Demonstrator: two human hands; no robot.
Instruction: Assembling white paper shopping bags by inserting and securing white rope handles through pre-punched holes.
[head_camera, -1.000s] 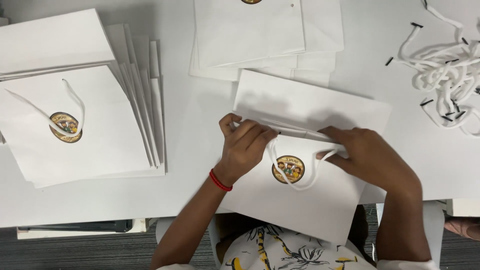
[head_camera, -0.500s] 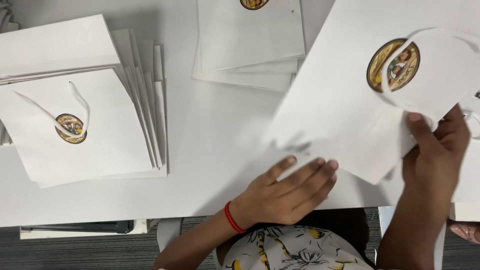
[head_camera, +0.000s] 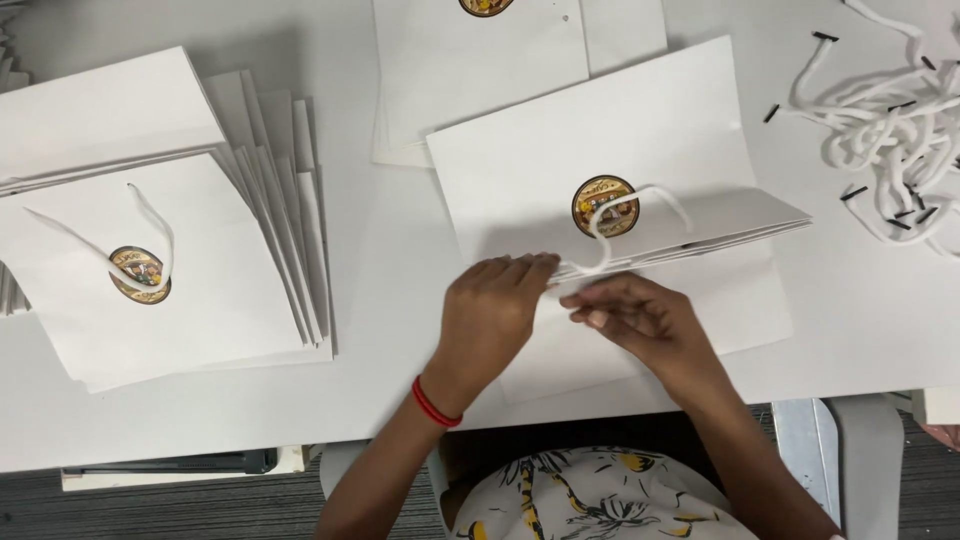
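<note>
I see the white paper bag (head_camera: 650, 150) lying flat at the centre of the white worktop (head_camera: 380, 260), a round gold sticker (head_camera: 605, 205) on its face and a white cord handle (head_camera: 640, 200) looping over that sticker. My left hand (head_camera: 490, 320) presses down on the bag's folded lower edge, fingers closed flat against the paper. My right hand (head_camera: 640, 320) pinches the cord end just beside that edge, fingertips closed on it. As I judge it, the cord could slip from the pinch or pull the fold open if the left hand eases off, and a hard tug might crease the paper. At the left of the frame sits a stack of finished bags (head_camera: 150, 260); loose cords (head_camera: 890, 130) tangle at upper right.
</note>
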